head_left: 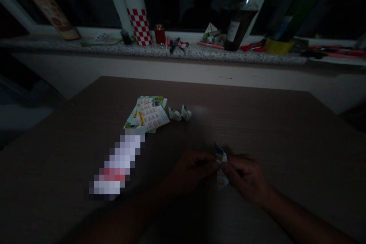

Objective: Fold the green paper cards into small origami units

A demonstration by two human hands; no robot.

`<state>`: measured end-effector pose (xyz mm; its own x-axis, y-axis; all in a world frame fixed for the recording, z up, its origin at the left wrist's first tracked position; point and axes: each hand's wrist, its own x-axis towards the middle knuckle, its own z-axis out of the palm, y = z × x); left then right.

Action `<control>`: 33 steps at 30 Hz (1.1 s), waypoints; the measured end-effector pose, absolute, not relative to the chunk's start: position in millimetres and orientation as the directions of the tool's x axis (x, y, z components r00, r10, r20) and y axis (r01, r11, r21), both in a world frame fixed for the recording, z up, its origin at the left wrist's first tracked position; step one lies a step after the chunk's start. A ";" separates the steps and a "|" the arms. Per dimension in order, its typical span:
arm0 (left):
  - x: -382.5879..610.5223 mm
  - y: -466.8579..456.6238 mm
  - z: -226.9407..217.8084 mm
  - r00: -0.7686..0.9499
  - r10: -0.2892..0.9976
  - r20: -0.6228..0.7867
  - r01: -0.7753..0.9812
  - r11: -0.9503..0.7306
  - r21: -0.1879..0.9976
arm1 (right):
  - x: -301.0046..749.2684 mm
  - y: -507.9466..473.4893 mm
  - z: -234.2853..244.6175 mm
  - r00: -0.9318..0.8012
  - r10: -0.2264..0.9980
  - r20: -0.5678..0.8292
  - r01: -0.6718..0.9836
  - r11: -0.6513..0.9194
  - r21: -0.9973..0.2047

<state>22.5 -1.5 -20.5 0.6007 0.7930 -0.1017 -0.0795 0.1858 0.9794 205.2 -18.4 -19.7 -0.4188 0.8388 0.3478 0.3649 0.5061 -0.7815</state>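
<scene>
Both hands pinch one small piece of folded printed paper (221, 177) just above the table. My left hand (191, 169) grips its left side between thumb and fingers. My right hand (247, 175) is closed on its right side. The paper is creased, with a pointed dark top and a paler printed lower part. Beyond my left hand lie two small folded paper shapes, one (174, 114) beside the other (186, 113). To their left is a fanned pile of printed cards (154, 116). The light is dim, so the fingertips are hard to make out.
A blurred-out, pale oblong thing (122, 164) lies left of my hands on the wooden table (271, 122). Behind, the stone windowsill (114, 48) bears a red-and-white checkered bottle (140, 23), a red jar (159, 34), a dark bottle (237, 30), a green bottle (303, 4) and pens.
</scene>
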 end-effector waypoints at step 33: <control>26.2 -3.5 -18.0 0.581 0.794 -0.176 -0.168 0.329 0.929 | 208.5 -18.2 -22.4 -0.303 0.902 0.307 0.278 0.392 -0.877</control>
<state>26.2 -3.5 -18.0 0.5812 0.7944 -0.1763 -0.1678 0.3289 0.9293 208.5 -18.2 -22.4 -0.3026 0.9023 0.3071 0.2775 0.3916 -0.8773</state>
